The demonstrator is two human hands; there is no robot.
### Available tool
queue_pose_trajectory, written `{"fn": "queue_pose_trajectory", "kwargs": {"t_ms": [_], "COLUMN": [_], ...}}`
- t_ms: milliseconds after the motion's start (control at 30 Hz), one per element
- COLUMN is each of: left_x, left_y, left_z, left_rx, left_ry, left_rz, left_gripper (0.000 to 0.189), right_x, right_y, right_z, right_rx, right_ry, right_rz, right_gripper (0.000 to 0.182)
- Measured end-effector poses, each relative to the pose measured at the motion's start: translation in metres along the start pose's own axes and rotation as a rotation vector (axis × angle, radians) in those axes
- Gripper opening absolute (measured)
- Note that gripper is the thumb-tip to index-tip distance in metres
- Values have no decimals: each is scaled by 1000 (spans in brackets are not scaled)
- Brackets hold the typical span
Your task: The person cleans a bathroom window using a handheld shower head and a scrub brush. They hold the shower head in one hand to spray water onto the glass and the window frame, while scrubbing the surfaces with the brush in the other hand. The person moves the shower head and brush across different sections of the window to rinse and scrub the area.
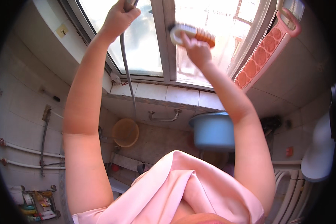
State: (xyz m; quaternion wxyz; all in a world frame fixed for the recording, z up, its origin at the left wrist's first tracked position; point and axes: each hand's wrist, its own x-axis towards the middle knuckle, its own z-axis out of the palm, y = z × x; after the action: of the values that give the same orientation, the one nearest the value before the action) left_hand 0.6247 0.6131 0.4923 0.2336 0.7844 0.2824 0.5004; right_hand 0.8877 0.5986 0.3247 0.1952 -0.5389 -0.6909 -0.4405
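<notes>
My left hand (119,19), raised at the top of the view, is closed around a shower handle (131,4). Its head is out of view above. A grey hose (126,61) hangs down from that hand, past the tiled sill (151,91). My right hand (197,49) grips a white and orange scrubbing brush (191,34), slightly blurred. The brush's bristles face the sliding window's right pane (197,64); whether they touch the glass I cannot tell. The left pane (144,53) is frosted and lies behind the hose.
A pink back-scrubber strap (260,54) hangs at the right beside a bead chain. Below the sill are a metal grab bar (165,119), a blue basin (212,133) and a round yellowish tub (126,133). White pipes (30,151) and a rack of bottles (39,191) line the left wall.
</notes>
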Motion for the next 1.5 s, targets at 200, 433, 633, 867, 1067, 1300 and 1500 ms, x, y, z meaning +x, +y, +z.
{"fn": "queue_pose_trajectory", "kwargs": {"t_ms": [200, 433, 633, 867, 1067, 1300, 1500], "left_x": [-17, -2, 62, 113, 134, 136, 138], "left_y": [-12, 5, 47, 90, 106, 91, 107], "left_z": [32, 33, -9, -54, -63, -57, -2], "left_rx": [91, 148, 215, 177, 20, 57, 40], "left_ry": [-72, -141, -62, 16, 46, -22, -207], "left_rz": [32, 23, 23, 125, 59, 32, 41], "left_gripper": [16, 14, 18, 26, 27, 31, 18], "right_x": [-130, -54, 122, 273, 295, 164, 81], "right_y": [-55, 8, 94, 167, 156, 75, 55], "right_z": [64, -7, -117, -220, -222, -95, -94], "right_rx": [180, 145, -49, 212, 232, -133, -50], "right_ry": [-512, -416, -71, 242, 395, 18, -416], "right_rz": [-118, -113, -13, 338, 368, -102, -371], "right_gripper": [52, 47, 40, 28, 29, 45, 46]}}
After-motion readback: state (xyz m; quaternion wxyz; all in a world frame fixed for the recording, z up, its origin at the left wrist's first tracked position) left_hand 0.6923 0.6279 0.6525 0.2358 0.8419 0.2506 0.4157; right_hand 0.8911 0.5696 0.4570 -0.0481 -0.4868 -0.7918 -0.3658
